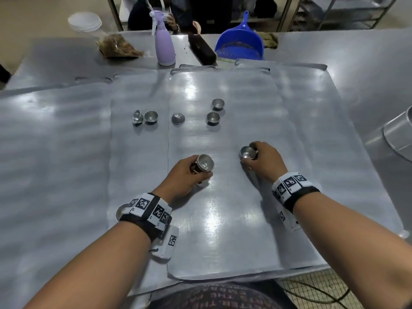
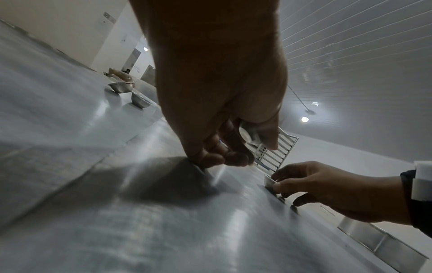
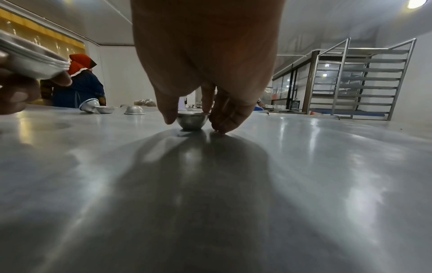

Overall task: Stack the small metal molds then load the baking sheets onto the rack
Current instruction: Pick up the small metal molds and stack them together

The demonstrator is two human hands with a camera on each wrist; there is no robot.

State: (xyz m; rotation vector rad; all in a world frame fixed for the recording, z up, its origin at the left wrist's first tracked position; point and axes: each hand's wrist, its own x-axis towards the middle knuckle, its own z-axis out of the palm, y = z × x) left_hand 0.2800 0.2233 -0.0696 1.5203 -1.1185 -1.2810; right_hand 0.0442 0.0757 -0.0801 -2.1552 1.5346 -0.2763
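My left hand (image 1: 189,172) grips a stack of small metal molds (image 1: 205,163), tilted toward the right; the same stack (image 3: 35,61) shows at the left of the right wrist view. My right hand (image 1: 260,160) pinches a single mold (image 1: 247,152) by its rim as it stands on the top baking sheet (image 1: 223,219); thumb and fingers close around the mold (image 3: 192,121). Several loose molds lie farther back: a pair (image 1: 145,117) at the left, one upside down (image 1: 178,118), two upright (image 1: 215,111). Another mold (image 1: 121,211) peeks out behind my left wrist.
Overlapping baking sheets cover the steel table (image 1: 367,81). At the back stand a lilac spray bottle (image 1: 164,44), a brush (image 1: 201,50), a blue dustpan (image 1: 240,44) and a bag of crumbs (image 1: 118,46). A metal tin (image 1: 399,134) lies at the right. A tray rack (image 3: 360,79) stands beyond.
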